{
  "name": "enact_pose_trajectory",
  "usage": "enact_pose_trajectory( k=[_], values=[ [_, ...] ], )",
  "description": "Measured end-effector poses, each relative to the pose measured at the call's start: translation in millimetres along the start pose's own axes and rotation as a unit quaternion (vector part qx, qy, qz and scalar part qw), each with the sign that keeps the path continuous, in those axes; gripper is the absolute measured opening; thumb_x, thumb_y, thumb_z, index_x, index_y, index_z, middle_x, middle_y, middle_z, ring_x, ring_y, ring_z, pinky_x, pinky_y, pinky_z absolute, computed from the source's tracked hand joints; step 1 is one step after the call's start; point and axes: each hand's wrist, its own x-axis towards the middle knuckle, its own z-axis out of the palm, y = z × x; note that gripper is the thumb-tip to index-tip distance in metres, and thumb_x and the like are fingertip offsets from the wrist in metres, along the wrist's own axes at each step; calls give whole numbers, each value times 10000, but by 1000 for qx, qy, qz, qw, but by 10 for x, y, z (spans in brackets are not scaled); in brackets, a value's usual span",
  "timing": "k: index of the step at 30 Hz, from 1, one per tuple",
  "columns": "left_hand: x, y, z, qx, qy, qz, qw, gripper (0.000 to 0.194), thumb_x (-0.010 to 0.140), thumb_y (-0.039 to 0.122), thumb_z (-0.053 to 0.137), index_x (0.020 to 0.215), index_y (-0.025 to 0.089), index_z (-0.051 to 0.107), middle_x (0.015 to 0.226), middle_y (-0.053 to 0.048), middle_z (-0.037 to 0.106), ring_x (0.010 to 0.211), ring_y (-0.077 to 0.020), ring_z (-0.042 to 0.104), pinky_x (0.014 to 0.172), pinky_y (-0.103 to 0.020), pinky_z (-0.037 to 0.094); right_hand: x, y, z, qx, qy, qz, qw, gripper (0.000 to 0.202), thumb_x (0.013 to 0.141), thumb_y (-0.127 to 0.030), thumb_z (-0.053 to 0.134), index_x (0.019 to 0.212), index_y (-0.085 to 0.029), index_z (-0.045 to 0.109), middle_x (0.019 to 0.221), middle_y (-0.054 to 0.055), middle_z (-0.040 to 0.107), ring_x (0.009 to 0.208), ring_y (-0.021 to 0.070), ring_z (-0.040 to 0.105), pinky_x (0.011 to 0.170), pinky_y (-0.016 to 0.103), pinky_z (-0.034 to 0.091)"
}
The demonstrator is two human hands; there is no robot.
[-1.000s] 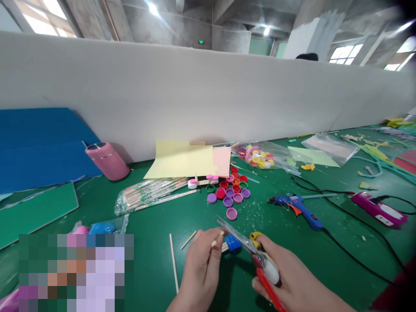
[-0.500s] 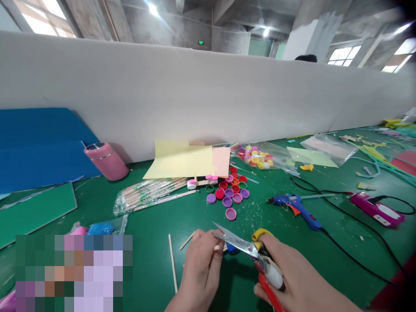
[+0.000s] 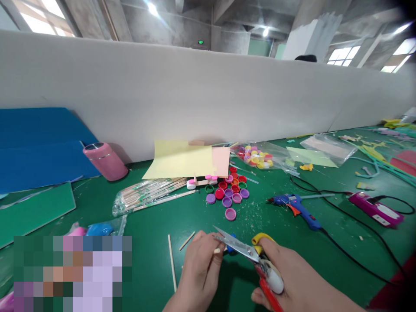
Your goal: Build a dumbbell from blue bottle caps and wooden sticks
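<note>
My left hand (image 3: 202, 262) is closed in a pinch on a thin wooden stick (image 3: 216, 251), whose pale end shows between the fingertips. My right hand (image 3: 289, 271) grips a pair of scissors (image 3: 242, 247) with one yellow and one red handle. The blades are parted and point left, their tips reaching the fingertips of my left hand. Behind the blades is a small blue piece (image 3: 231, 243), partly hidden. To the left of my left hand lie a long bare stick (image 3: 172, 262) and a shorter stick piece (image 3: 187, 241) on the green table.
Coloured bottle caps (image 3: 227, 202) lie ahead, by a bag of wooden sticks (image 3: 152, 193) and yellow paper (image 3: 182, 160). A blue glue gun (image 3: 297, 208) with a cable and a purple power strip (image 3: 375, 209) are on the right. A pink cup-like container (image 3: 105, 161) leans at the left.
The scissors and my right hand have shifted very slightly, with the blades a little lower. My left hand keeps its pinch in nearly the same place.
</note>
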Motion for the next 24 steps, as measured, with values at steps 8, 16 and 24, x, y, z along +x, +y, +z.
enact_pose_trajectory(
  k=[8,16,24],
  values=[
    [-2,60,43,-111,-9,-123,986,221,859,178,372,686,187,508,623,7,516,563,-123,450,536,-206,340,38,-10,-18,19,-2,-19,1000,213,680,-334,549,743,-223,378,672,-4,555,531,146,447,474,239,289],
    [-2,-14,55,-143,1,-136,980,205,857,212,383,729,186,541,675,-7,544,609,-137,482,585,-214,378,43,15,-42,14,24,-47,999,267,629,-336,586,740,-228,368,669,-22,505,512,130,400,457,227,266],
    [18,5,38,-93,-19,-114,989,235,852,184,379,669,197,527,638,-10,553,581,-146,468,577,-240,349,92,30,-90,-1,21,-56,998,253,620,-341,597,739,-216,412,707,-2,516,533,134,414,462,223,261]
  ],
)
